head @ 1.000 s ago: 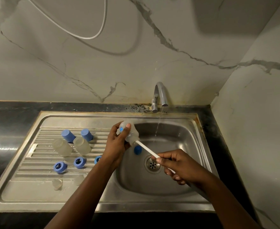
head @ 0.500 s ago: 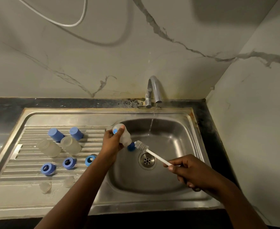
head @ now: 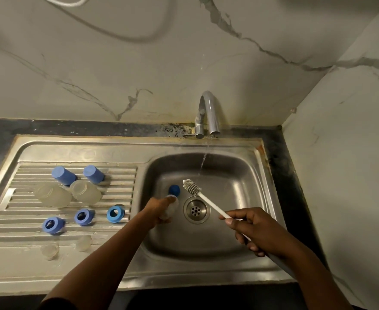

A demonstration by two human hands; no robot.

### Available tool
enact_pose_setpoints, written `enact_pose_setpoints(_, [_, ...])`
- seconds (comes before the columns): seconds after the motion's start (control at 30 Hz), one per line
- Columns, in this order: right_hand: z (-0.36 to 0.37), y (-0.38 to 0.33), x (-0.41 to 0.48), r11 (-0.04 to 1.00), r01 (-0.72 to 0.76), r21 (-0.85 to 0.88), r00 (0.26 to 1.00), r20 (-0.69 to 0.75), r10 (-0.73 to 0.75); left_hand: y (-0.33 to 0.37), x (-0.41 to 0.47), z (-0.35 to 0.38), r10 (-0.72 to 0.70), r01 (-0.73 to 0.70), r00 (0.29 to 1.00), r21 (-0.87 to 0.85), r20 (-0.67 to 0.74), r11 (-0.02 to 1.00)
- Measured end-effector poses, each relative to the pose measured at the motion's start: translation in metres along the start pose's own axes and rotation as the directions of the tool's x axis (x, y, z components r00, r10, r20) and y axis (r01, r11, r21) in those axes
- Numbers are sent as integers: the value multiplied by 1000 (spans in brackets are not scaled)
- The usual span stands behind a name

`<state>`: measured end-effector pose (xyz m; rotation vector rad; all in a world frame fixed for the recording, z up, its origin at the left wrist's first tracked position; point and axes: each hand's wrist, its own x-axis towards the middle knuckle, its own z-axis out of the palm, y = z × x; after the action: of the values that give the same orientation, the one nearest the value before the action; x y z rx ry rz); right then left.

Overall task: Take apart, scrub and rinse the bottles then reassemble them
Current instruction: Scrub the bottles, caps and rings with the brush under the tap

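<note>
Head view: the left hand (head: 158, 210) reaches into the stainless steel sink basin (head: 240, 198), its fingers curled round a small frosted clear plastic bottle (head: 171, 210) held just at nine o'clock of the round steel drain (head: 196, 210). A blue plastic cap (head: 174, 190) lies on the basin floor at twelve o'clock of that bottle, close beside it. The right hand (head: 259, 231) has its fingers clamped on the white plastic handle of a bottle brush (head: 206, 201); the grey bristled head points toward ten o'clock, above the drain and apart from the bottle. A thin stream of water (head: 204, 159) falls from the curved chrome tap (head: 208, 113) at the basin's twelve o'clock. On the ribbed steel draining board (head: 121, 182) at nine o'clock lie two blue cylindrical caps (head: 63, 175) (head: 93, 174), two frosted bottles (head: 53, 195) (head: 85, 193) on their sides at the caps' six o'clock, then three blue screw rings (head: 52, 224) (head: 83, 217) (head: 115, 213), and two clear teats (head: 50, 249) (head: 83, 242) nearest the front edge. The dark stone desk (head: 0, 128) surrounds the sink.
</note>
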<state>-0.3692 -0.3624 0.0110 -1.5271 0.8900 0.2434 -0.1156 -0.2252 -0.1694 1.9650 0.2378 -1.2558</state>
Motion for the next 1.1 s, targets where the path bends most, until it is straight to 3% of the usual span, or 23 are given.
enact_pose_setpoints(0.07, [0, 2, 2, 1000, -15, -4, 1000, 5, 15, 1, 6, 1, 164, -122, 984, 397, -74, 910])
enact_pose_setpoints(0.17, [0, 4, 4, 1000, -23, -2, 1000, 9, 23, 6, 18, -1, 372, -249, 928, 698, -27, 672])
enact_pose_setpoints(0.33, [-2, 4, 8, 999, -39, 5, 999, 18, 39, 5, 37, 4, 520, -294, 852, 879, 64, 374])
enact_pose_setpoints(0.5, [-3, 7, 9, 998, -57, 18, 998, 19, 57, 2, 46, 15, 538, -278, 833, 938, 129, 206])
enact_pose_setpoints(0.73, [-3, 5, 10, 999, -44, 14, 999, 18, 44, 1, 44, 17, 555, -299, 815, 941, 167, 155])
enact_pose_setpoints(0.93, [3, 1, 10, 1000, -3, 14, 1000, -19, 3, 5, 24, 8, 612, -408, 774, 865, 158, 292])
enact_pose_setpoints(1.1, [15, -5, 9, 998, 71, 0, 997, -23, -71, 8, -30, -15, 741, -520, 669, 750, 59, 410])
